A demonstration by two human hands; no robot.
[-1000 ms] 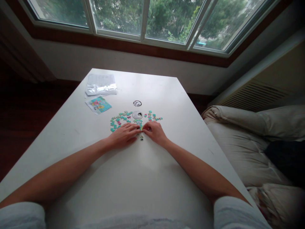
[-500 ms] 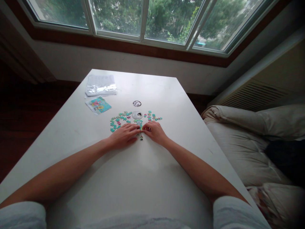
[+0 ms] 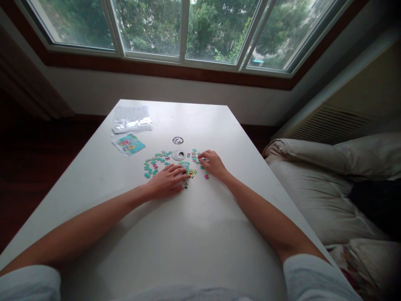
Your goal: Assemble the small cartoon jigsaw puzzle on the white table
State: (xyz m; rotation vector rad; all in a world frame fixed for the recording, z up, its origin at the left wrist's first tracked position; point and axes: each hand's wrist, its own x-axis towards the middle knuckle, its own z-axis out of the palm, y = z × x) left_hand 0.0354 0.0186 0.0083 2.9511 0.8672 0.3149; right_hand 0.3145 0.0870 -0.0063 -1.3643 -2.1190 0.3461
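Note:
My left hand [image 3: 169, 180] lies palm down with fingers stretched out, its fingertips on the left edge of a small joined section of jigsaw puzzle [image 3: 185, 166]. Yellow puzzle pieces [image 3: 191, 172] show just right of those fingertips. Over the loose puzzle pieces [image 3: 194, 154] on the right hovers or rests my right hand [image 3: 213, 164], fingers bent and apart; I cannot make out any piece held in it. A pink puzzle piece [image 3: 206, 177] lies below that hand. More teal and pink loose pieces [image 3: 153, 161] spread out left of the middle, beyond my left hand.
A round, grey-white disc-like item [image 3: 178, 155] and a smaller round item [image 3: 178, 140] lie behind the puzzle. At the back left of the white table [image 3: 175, 246] are a colourful picture card [image 3: 129, 144] and clear plastic packaging [image 3: 131, 120]. A beige sofa [image 3: 313, 184] stands at the right.
My right hand has moved right, off the joined puzzle section to the loose pieces, uncovering yellow pieces. My left hand stays beside the joined section. The camera view has shifted slightly.

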